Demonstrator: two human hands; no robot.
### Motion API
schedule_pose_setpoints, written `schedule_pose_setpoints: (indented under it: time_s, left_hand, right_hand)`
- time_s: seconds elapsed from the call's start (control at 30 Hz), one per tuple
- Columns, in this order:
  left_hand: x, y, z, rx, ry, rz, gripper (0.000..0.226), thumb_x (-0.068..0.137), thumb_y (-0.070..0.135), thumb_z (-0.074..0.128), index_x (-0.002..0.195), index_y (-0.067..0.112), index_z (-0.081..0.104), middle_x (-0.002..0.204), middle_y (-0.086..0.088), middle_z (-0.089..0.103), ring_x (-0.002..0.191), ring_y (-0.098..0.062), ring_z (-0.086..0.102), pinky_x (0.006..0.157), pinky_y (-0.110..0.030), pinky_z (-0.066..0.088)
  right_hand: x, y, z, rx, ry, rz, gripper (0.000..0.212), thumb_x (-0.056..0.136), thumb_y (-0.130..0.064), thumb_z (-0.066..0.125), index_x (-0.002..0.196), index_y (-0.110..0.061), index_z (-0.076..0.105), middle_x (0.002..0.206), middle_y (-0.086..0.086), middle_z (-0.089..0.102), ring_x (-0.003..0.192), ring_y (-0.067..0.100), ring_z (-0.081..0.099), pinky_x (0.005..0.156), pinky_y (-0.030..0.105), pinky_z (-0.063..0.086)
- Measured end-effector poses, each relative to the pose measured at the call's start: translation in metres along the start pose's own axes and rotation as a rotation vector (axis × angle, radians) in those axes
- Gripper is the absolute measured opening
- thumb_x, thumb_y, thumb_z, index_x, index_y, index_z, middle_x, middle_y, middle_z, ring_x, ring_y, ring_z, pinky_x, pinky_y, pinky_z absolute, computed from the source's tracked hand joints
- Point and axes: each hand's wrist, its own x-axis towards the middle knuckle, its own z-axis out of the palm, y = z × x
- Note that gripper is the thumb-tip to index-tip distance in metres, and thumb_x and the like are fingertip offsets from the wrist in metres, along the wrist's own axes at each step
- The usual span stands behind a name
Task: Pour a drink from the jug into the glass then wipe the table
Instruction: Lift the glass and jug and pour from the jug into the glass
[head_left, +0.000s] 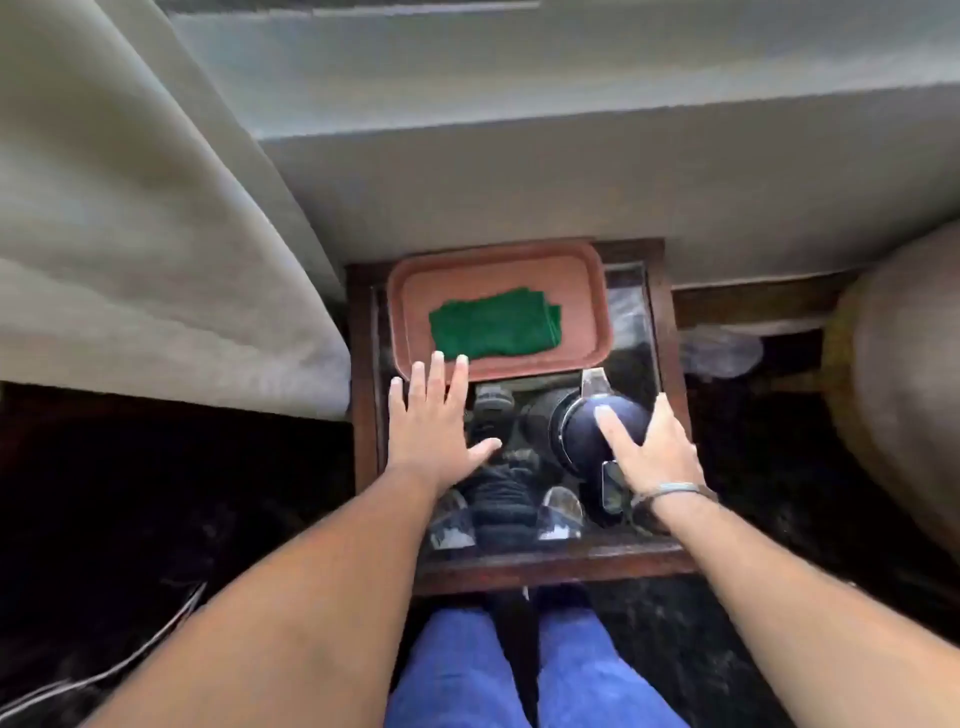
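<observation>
Under the right hand (649, 452) sits the jug (592, 441), fingers spread on its lid, not yet gripping. The left hand (436, 421) hovers open; the glass can't be made out. Next: grip the jug.

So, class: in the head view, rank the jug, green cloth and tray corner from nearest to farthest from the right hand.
1. Jug: under the right hand, touching.
2. Tray: its near right corner, just beyond the jug.
3. Green cloth: farther back, mid-tray.
</observation>
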Motion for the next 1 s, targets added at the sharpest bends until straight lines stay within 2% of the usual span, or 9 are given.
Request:
schedule_pose_setpoints:
  time_s: [0.13, 0.2, 0.27, 0.4, 0.5, 0.57, 0.67, 0.73, 1.0]
  left_hand:
    - [0.011, -0.007, 0.051, -0.095, -0.185, -0.02, 0.117, 0.076, 0.08, 0.054, 0.157, 0.023, -0.008, 0.166, -0.013, 0.0, 0.148, -0.039, 0.014, 0.117, -0.054, 0.023]
    - [0.016, -0.003, 0.061, -0.16, -0.268, -0.035, 0.116, 0.077, 0.07, 0.066, 0.158, 0.024, -0.003, 0.166, -0.013, 0.001, 0.146, -0.038, 0.024, 0.113, -0.052, 0.034]
    - [0.024, -0.003, 0.067, -0.235, -0.28, -0.057, 0.112, 0.078, 0.056, 0.076, 0.158, 0.024, 0.004, 0.164, -0.014, 0.009, 0.138, -0.038, 0.035, 0.103, -0.05, 0.045]
    - [0.035, -0.006, 0.072, -0.322, -0.201, -0.063, 0.102, 0.081, 0.034, 0.081, 0.155, 0.017, 0.014, 0.153, -0.015, 0.029, 0.121, -0.037, 0.052, 0.095, -0.047, 0.05]
    - [0.033, -0.012, 0.079, -0.456, -0.125, -0.118, 0.094, 0.076, 0.034, 0.085, 0.148, 0.019, 0.025, 0.141, -0.012, 0.039, 0.108, -0.033, 0.062, 0.087, -0.042, 0.052]
    - [0.029, -0.016, 0.086, -0.628, -0.066, -0.177, 0.089, 0.073, 0.034, 0.088, 0.141, 0.022, 0.031, 0.139, -0.008, 0.043, 0.11, -0.028, 0.061, 0.09, -0.039, 0.051]
    - [0.023, -0.021, 0.1, -0.885, -0.029, -0.261, 0.085, 0.068, 0.031, 0.092, 0.13, 0.033, 0.035, 0.129, 0.003, 0.054, 0.112, -0.015, 0.058, 0.092, -0.025, 0.048]
    - [0.021, -0.022, 0.104, -0.908, -0.033, -0.242, 0.079, 0.066, 0.03, 0.092, 0.123, 0.037, 0.037, 0.116, 0.01, 0.058, 0.106, -0.01, 0.059, 0.085, -0.015, 0.043]
    - [0.019, -0.024, 0.079, -0.8, 0.032, -0.164, 0.081, 0.066, 0.032, 0.09, 0.123, 0.035, 0.032, 0.112, 0.002, 0.066, 0.099, -0.018, 0.065, 0.078, -0.026, 0.047]
  right_hand:
    - [-0.004, 0.054, 0.02, 0.293, -0.083, 0.153, 0.069, 0.096, -0.06, 0.042, 0.144, -0.011, 0.048, 0.146, 0.013, 0.053, 0.134, 0.029, 0.046, 0.108, 0.038, 0.032]
    - [-0.016, 0.059, 0.027, 0.337, -0.114, 0.168, 0.066, 0.086, -0.071, 0.039, 0.1, -0.015, 0.071, 0.11, 0.009, 0.072, 0.106, 0.026, 0.061, 0.085, 0.036, 0.041]
    - [-0.021, 0.052, 0.03, 0.345, -0.182, 0.221, 0.074, 0.064, -0.082, 0.035, 0.07, -0.015, 0.065, 0.091, 0.013, 0.077, 0.085, 0.021, 0.062, 0.071, 0.03, 0.039]
    - [-0.011, 0.042, 0.031, 0.612, -0.281, 0.271, 0.123, 0.05, -0.087, 0.054, 0.113, 0.019, 0.059, 0.106, 0.038, 0.068, 0.089, 0.034, 0.07, 0.108, 0.048, 0.043]
    - [-0.002, 0.039, 0.034, 0.741, -0.313, 0.334, 0.091, 0.039, -0.09, 0.07, 0.078, -0.007, 0.073, 0.065, 0.021, 0.07, 0.08, 0.032, 0.075, 0.114, 0.052, 0.035]
    - [0.002, 0.043, 0.034, 0.75, -0.339, 0.319, 0.079, 0.041, -0.089, 0.072, 0.059, -0.012, 0.07, 0.048, 0.011, 0.057, 0.067, 0.029, 0.074, 0.107, 0.049, 0.043]
    - [0.006, 0.048, 0.035, 0.708, -0.301, 0.301, 0.115, 0.047, -0.086, 0.073, 0.107, 0.012, 0.063, 0.061, 0.016, 0.058, 0.048, 0.022, 0.058, 0.067, 0.041, 0.056]
    - [0.009, 0.039, 0.028, 0.65, -0.202, 0.288, 0.101, 0.047, -0.087, 0.07, 0.105, -0.004, 0.064, 0.058, 0.009, 0.059, 0.043, 0.019, 0.05, 0.047, 0.031, 0.05]
    - [0.019, -0.009, -0.015, 0.139, -0.098, -0.11, 0.064, 0.063, -0.076, 0.065, 0.073, -0.013, 0.064, 0.04, -0.004, 0.049, 0.033, 0.011, 0.038, 0.035, 0.021, 0.032]
